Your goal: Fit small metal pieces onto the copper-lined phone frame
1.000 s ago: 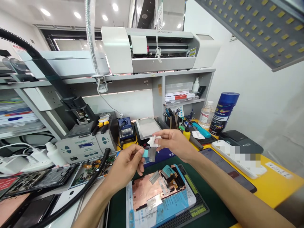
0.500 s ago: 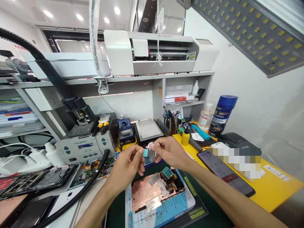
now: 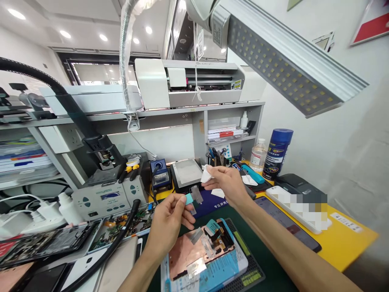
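My left hand (image 3: 170,221) pinches the teal pull tab (image 3: 189,198) of a thin, translucent grey film (image 3: 197,195), holding it up over the bench. Beside it, to the right, my right hand (image 3: 229,184) grips a crumpled white wipe (image 3: 207,175), apart from the film. Below both hands lies a copper-backed screen panel (image 3: 184,253) with flex cables and another teal tab (image 3: 212,225). That panel rests on a blue and white box (image 3: 226,265), which sits on a dark mat.
A hot-air station (image 3: 106,198) and a tray of circuit boards (image 3: 117,221) stand to the left. On the right are a phone (image 3: 285,221), a blue spray can (image 3: 278,154) and a clear bottle (image 3: 258,155). An LED lamp (image 3: 285,65) hangs overhead.
My right hand has drawn up and away from the film with the white wipe. My left hand still holds the film by its tab. The view has shifted, showing more of the lamp.
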Action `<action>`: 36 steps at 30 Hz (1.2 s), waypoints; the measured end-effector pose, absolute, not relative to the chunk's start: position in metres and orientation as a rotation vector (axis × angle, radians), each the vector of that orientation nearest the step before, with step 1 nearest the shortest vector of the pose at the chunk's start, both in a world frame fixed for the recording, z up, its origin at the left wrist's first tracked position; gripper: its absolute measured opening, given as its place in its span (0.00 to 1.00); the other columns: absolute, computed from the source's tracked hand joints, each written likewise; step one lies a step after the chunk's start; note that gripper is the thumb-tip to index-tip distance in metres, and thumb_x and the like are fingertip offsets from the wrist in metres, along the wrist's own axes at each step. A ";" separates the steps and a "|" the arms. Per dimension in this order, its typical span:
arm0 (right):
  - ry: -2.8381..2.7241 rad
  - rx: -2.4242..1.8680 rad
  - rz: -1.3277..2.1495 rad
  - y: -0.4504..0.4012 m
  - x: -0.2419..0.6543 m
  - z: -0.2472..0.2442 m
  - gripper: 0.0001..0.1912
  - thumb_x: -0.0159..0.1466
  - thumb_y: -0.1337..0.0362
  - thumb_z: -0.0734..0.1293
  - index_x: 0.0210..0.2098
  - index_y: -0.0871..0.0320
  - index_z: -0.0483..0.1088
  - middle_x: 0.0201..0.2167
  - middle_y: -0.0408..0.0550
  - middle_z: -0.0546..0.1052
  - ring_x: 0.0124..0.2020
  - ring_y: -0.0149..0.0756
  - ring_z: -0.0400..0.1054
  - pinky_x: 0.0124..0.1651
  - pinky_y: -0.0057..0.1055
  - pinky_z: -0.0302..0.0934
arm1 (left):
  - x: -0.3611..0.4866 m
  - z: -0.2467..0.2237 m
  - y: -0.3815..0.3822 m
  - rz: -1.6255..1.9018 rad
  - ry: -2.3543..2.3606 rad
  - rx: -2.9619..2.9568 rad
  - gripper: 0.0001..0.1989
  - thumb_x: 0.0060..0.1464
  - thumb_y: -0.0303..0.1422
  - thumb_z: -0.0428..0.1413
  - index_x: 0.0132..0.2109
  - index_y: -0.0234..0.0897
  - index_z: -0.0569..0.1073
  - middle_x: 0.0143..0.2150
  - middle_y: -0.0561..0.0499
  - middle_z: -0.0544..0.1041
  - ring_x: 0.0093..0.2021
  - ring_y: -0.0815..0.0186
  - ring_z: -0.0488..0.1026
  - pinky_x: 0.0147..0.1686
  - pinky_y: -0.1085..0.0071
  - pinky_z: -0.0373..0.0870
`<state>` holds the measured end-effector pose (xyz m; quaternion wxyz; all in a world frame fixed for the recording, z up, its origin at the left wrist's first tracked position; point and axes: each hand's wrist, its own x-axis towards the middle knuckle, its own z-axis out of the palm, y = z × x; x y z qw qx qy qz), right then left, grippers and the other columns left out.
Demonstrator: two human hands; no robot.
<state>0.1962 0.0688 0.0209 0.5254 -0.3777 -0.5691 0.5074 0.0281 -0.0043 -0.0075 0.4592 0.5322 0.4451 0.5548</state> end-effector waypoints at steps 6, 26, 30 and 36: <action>-1.368 -0.853 1.360 0.071 0.206 0.024 0.18 0.61 0.52 0.71 0.33 0.64 0.77 0.31 0.56 0.80 0.33 0.42 0.77 0.31 0.32 0.74 | 0.025 -0.005 -0.005 1.372 1.021 1.259 0.14 0.60 0.44 0.56 0.39 0.36 0.72 0.31 0.52 0.78 0.22 0.68 0.74 0.21 0.71 0.74; -1.430 -0.785 1.719 0.061 0.202 0.025 0.16 0.65 0.58 0.69 0.36 0.68 0.77 0.31 0.58 0.80 0.30 0.40 0.78 0.28 0.27 0.72 | 0.021 -0.014 -0.002 1.640 1.099 1.381 0.13 0.52 0.36 0.65 0.43 0.39 0.75 0.34 0.52 0.80 0.34 0.66 0.77 0.39 0.73 0.74; -1.467 -0.777 1.684 0.061 0.202 0.025 0.17 0.64 0.56 0.70 0.35 0.68 0.77 0.30 0.56 0.80 0.30 0.38 0.78 0.27 0.25 0.72 | 0.021 -0.012 -0.003 1.609 1.085 1.381 0.13 0.52 0.37 0.65 0.43 0.39 0.74 0.31 0.52 0.79 0.34 0.66 0.77 0.38 0.72 0.73; -1.700 -0.748 1.560 0.055 0.199 0.023 0.20 0.62 0.52 0.71 0.33 0.67 0.78 0.26 0.54 0.80 0.27 0.36 0.77 0.28 0.26 0.72 | 0.023 -0.005 -0.004 1.560 1.074 1.275 0.18 0.53 0.39 0.63 0.47 0.37 0.72 0.31 0.52 0.76 0.29 0.65 0.74 0.30 0.68 0.73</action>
